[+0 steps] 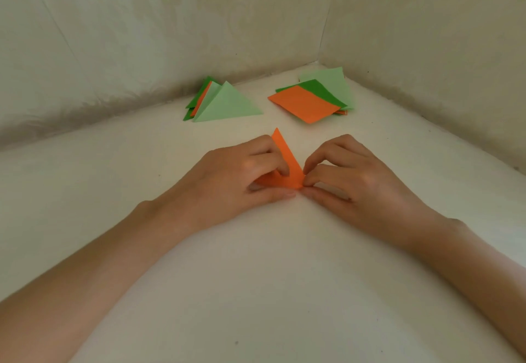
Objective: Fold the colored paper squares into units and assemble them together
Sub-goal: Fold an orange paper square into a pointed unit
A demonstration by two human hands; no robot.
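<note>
on table (270, 271) | left hand (227, 180), right hand (350, 176) pinch one orange paper (288, 163) | two piles (227, 103)

- A white table (256, 291) filled the lower view, its matte surface faintly speckled.
- Two pale cream walls met in a corner behind it: the left wall (113, 35) and the right wall (427, 35).
- Grey smudges ran along both walls' bases.
- The light was soft and even.
</note>
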